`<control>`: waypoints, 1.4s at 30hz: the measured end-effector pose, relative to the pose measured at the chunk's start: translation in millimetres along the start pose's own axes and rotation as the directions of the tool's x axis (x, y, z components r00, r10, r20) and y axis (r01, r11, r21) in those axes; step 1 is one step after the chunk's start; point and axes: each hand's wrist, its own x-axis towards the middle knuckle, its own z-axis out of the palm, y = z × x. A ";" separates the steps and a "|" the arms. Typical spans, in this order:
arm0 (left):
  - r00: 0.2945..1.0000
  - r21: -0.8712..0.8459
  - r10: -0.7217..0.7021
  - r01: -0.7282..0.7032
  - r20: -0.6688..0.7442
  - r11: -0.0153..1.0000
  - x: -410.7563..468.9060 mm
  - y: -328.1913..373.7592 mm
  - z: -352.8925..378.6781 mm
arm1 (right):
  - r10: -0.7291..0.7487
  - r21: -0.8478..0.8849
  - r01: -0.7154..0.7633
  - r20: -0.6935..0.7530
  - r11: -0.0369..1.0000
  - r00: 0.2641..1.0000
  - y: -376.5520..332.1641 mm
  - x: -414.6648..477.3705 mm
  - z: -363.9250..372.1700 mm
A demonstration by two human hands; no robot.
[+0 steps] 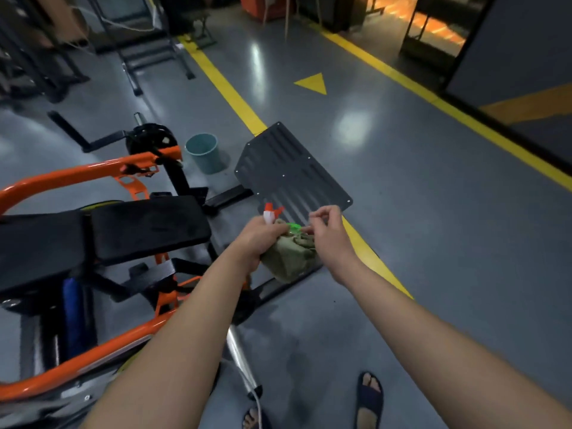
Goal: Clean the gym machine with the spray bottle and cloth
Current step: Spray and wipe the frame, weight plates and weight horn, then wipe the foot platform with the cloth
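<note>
Just below our fingers [320, 215] we see an olive-green cloth [288, 258]. The spray bottle [272, 214] has a white and orange-red nozzle. Beyond the fingers lie a dark grey ribbed plate [291, 168], a teal bucket [204, 151] and yellow lines [229, 88] on the grey floor [433, 243]. To their left, the machine [93, 168] is orange and black.

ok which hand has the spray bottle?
The left hand grips the spray bottle, its red-and-white nozzle poking above the fist, the cloth bunched against it. The right hand only has curled fingers at the cloth's edge.
</note>
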 end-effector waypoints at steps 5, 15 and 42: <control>0.993 0.091 0.064 -0.072 0.097 0.993 6.6 37.2 92.6 | -0.162 -0.615 0.379 0.379 0.692 0.911 39.9 49.8 -112.6; 0.981 0.036 0.121 -0.128 0.155 0.991 36.8 93.1 189.9 | -0.095 -0.530 0.248 0.299 0.811 0.949 1.4 110.2 -184.8; 0.709 -0.414 -0.356 0.099 -0.609 0.905 289.8 123.1 1.4 | 0.461 -0.767 -0.094 0.280 0.635 0.842 66.5 380.6 -90.4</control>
